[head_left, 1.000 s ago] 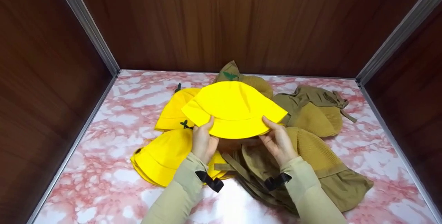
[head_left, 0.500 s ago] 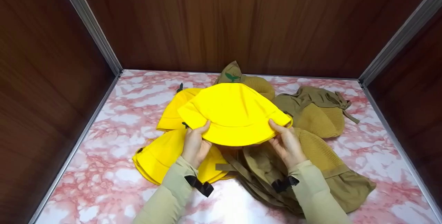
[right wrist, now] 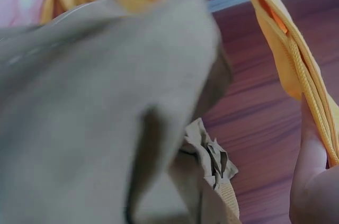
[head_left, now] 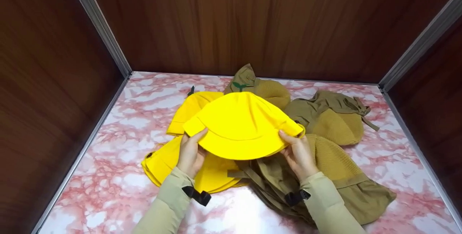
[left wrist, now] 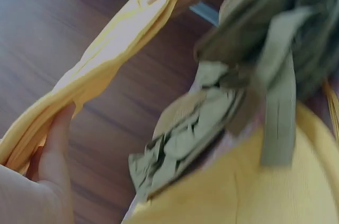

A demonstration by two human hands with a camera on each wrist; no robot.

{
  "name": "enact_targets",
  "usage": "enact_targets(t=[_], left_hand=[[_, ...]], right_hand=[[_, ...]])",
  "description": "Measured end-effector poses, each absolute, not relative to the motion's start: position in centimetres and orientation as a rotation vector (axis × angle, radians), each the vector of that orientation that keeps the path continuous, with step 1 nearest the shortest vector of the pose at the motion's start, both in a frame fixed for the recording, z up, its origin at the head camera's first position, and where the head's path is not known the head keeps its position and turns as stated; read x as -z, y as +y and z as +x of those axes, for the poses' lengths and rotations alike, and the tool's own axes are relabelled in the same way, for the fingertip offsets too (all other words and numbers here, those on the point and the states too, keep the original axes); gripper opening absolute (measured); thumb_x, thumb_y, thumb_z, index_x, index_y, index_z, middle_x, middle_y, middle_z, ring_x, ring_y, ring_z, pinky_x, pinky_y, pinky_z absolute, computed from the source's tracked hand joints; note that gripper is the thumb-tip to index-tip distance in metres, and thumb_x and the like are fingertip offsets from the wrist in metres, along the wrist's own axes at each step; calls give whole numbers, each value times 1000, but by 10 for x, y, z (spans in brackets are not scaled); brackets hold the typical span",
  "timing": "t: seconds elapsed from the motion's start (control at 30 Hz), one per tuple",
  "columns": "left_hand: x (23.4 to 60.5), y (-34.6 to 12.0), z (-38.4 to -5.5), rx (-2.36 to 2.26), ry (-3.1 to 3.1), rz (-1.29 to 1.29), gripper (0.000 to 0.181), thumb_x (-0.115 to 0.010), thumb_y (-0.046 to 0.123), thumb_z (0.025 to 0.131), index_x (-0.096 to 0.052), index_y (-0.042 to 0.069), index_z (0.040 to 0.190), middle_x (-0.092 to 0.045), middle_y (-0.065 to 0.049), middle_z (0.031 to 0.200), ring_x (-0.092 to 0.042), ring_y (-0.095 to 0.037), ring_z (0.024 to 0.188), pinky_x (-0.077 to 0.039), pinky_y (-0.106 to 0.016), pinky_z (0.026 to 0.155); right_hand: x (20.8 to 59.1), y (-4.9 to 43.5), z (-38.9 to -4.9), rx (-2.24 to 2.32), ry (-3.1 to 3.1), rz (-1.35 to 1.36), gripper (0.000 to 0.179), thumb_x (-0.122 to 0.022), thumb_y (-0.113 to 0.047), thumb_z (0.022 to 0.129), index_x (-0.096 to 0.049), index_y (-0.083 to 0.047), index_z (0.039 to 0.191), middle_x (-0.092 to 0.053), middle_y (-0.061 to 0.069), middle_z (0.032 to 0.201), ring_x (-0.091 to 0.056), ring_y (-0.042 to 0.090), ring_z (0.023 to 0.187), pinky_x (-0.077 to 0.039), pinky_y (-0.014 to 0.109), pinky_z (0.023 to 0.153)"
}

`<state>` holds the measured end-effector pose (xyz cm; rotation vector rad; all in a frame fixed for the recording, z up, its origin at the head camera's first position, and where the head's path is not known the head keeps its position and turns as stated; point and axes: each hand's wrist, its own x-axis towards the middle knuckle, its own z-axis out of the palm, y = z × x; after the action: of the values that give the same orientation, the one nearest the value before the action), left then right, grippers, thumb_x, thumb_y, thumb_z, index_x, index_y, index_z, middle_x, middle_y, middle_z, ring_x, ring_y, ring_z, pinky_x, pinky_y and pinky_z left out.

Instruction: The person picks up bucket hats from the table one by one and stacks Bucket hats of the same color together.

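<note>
Both hands hold a yellow bucket hat [head_left: 242, 122] up over the pile, its brim toward me and its crown pointing away. My left hand [head_left: 192, 154] pinches the left side of the brim, thumb on top and fingers beneath. On the right side of the brim, my right hand [head_left: 297, 154] grips in the same way. In the left wrist view the hat [left wrist: 100, 70] appears edge-on as a flattened, layered strip between the hands. Cord runs along the brim edge of the hat [right wrist: 302, 65] in the right wrist view.
Two more yellow hats lie at left, one behind [head_left: 195, 107] and one in front [head_left: 166, 162]. Khaki hats with mesh crowns lie at the back [head_left: 270, 91], at right [head_left: 335, 122] and front right [head_left: 361, 190]. Brown panels [head_left: 252, 25] enclose the pink-marbled table [head_left: 90, 176].
The held hat has come down and slightly nearer to me. My left hand has shifted left, so the hands are wider apart along the brim.
</note>
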<state>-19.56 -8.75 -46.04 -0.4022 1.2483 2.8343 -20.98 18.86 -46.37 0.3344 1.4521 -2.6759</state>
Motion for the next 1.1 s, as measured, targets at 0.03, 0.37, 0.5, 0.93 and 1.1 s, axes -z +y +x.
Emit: enact_targets(t=[0.03,0.37,0.5,0.93,1.1], left_hand=[[462,-92,-195,-2817,1289,-413,44,-59,3,96,-43,11,136,-65,-3,112,-68,-17,97,-58,-31,82],[468,-127,-188,-2694,1543,-493,36,-66,13,95,-50,10,127,-69,-2,96,-70,-15,81,-59,-30,67],[466,-144,-186,-2636,1693,-487,29,-68,18,94,-55,8,118,-68,-3,89,-70,-15,74,-60,-31,63],[459,-187,-178,-2237,2181,-517,48,-70,19,93,-56,4,136,-65,-6,109,-68,-9,71,-60,-27,61],[455,-205,-174,-2026,2348,-502,52,-71,33,92,-60,2,132,-66,-10,110,-66,-9,73,-59,-26,62]], right_hand=[[465,187,-209,2661,1487,326,29,-51,3,99,-47,-4,126,-67,4,98,-70,16,86,-61,31,70],[466,177,-207,2442,1814,324,32,-66,4,87,-54,1,117,-67,1,94,-69,14,83,-59,27,75],[466,175,-207,2341,1932,295,32,-69,0,86,-58,4,115,-68,0,94,-66,12,85,-55,25,78],[465,161,-203,2179,2120,107,26,-68,0,89,-55,5,111,-63,2,81,-56,14,62,-51,23,58],[465,155,-199,2052,2222,27,19,-69,-2,89,-61,7,103,-65,2,77,-57,12,65,-50,21,60]])
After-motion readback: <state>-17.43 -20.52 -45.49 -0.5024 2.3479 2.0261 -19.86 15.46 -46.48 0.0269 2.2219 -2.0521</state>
